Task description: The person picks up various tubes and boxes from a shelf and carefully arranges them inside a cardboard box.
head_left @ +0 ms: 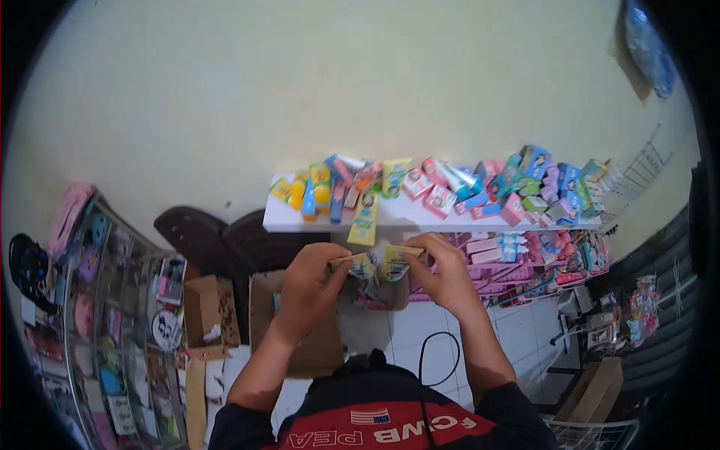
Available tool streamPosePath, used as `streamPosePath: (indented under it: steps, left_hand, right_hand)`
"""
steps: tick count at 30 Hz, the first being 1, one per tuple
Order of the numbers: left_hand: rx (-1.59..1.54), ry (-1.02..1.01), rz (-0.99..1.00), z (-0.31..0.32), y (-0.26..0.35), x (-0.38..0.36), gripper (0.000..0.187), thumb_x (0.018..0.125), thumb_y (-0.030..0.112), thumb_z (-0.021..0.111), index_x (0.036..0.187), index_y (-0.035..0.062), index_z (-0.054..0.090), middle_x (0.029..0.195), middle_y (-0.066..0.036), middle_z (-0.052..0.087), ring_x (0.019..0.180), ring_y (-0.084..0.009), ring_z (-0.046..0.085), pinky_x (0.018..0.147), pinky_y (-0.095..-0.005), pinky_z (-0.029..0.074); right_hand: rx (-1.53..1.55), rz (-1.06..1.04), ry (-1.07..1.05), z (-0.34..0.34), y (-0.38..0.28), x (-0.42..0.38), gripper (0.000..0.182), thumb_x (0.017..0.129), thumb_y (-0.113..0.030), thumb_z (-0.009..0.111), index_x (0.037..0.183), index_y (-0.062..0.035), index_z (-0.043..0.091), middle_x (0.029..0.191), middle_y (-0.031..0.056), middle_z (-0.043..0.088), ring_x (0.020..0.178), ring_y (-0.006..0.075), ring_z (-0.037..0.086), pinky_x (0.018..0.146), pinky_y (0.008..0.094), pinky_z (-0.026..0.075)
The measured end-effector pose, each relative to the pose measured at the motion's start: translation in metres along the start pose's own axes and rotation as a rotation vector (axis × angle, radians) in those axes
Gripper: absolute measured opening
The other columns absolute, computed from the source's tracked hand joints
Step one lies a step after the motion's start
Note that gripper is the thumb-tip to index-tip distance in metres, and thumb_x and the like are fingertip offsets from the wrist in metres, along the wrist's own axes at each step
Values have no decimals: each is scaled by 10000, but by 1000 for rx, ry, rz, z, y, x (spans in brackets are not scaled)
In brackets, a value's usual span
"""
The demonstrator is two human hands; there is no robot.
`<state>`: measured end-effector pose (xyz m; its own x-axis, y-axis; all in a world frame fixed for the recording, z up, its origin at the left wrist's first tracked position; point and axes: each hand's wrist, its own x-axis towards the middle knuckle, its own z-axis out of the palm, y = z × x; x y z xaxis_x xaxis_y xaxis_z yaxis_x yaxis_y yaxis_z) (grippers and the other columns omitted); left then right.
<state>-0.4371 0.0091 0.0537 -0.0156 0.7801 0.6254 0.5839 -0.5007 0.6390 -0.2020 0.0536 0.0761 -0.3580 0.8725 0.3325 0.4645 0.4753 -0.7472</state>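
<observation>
My left hand (309,289) pinches a yellow-green tube (362,266) by its end between thumb and fingers. In my right hand (444,274) is a second yellow tube (394,264), gripped at its upper corner. Both tubes hang side by side in front of the white shelf, a small gap between them. Just above, a similar yellow tube (364,219) sticks out over the shelf's front edge. Another yellow tube (395,178) stands farther back on the shelf. The print on the tubes is too small to read.
A white shelf (300,221) along the wall carries several small boxes and tubes (442,199). Below it are pink racks (495,277) of goods and an open cardboard box (315,352). A glass display case (97,315) stands left; a dark cable loop (439,337) hangs before me.
</observation>
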Motion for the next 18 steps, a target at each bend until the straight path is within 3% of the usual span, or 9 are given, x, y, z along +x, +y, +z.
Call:
streamPosePath:
  steps: [1, 3, 7, 8, 9, 11, 13, 15, 18]
  left_hand:
    - [9, 1, -33, -9, -6, -13, 195, 801, 38, 749, 979, 24, 671, 924, -121, 675, 834, -252, 663, 762, -345, 526]
    - [-25, -87, -266, -29, -16, -42, 198, 823, 30, 736, 1011, 7, 677, 929, -123, 693, 825, -206, 678, 754, -323, 533]
    - [-59, -89, -540, -52, -51, -93, 139, 880, 72, 693, 1003, 7, 681, 921, -125, 694, 802, -214, 681, 671, -312, 528]
    - [-46, -52, -439, -51, -77, -113, 135, 889, 65, 688, 1004, -6, 679, 917, -111, 696, 778, -146, 668, 582, -262, 507]
    - [-45, -50, -465, -50, -96, -131, 135, 889, 65, 688, 1004, -6, 679, 917, -111, 696, 778, -146, 668, 582, -262, 507]
    - [-176, -43, -771, -48, -130, -164, 141, 884, 52, 687, 1012, -7, 682, 911, -118, 694, 755, -153, 663, 568, -257, 504]
    - [-156, -32, -824, -37, -174, -196, 166, 879, 69, 692, 1020, -18, 676, 908, -131, 696, 761, -185, 681, 626, -291, 525]
    - [-110, -50, -820, -19, -224, -225, 113, 916, 64, 663, 986, -25, 670, 854, -28, 674, 784, -61, 585, 693, -248, 493]
    - [-46, -132, -862, 8, -284, -248, 145, 880, 87, 684, 1001, 8, 686, 866, -112, 712, 800, -181, 681, 709, -301, 524]
  right_hand:
    - [11, 10, -31, 12, 2, -2, 164, 874, -71, 655, 1019, 5, 644, 986, 150, 647, 899, 303, 633, 754, 359, 496]
    - [77, -3, -148, 40, 9, -7, 179, 866, -68, 681, 1035, -13, 653, 939, 105, 644, 779, 187, 608, 662, 283, 466]
    - [273, 44, -319, 119, 37, -18, 182, 904, -99, 626, 1064, -13, 633, 1015, 142, 632, 895, 292, 639, 761, 358, 515]
    - [264, 47, -376, 138, 43, -19, 181, 909, -104, 620, 1063, -9, 631, 1042, 145, 628, 913, 304, 638, 788, 368, 519]
    - [270, 59, -398, 159, 50, -21, 181, 909, -104, 620, 1063, -9, 631, 1042, 145, 628, 913, 304, 638, 788, 368, 519]
    - [305, 149, -450, 204, 65, -27, 175, 907, -99, 613, 1057, -12, 634, 1031, 156, 626, 931, 318, 635, 806, 373, 512]
    - [280, 209, -463, 257, 91, -37, 188, 902, -101, 624, 1065, -8, 642, 1005, 157, 638, 912, 300, 642, 803, 361, 518]
    - [245, 263, -462, 307, 119, -47, 201, 898, -104, 634, 1073, -5, 650, 979, 158, 650, 893, 283, 650, 800, 350, 524]
    - [157, 369, -432, 380, 164, -63, 214, 884, -117, 645, 1078, -28, 655, 987, 175, 656, 908, 312, 649, 810, 373, 517]
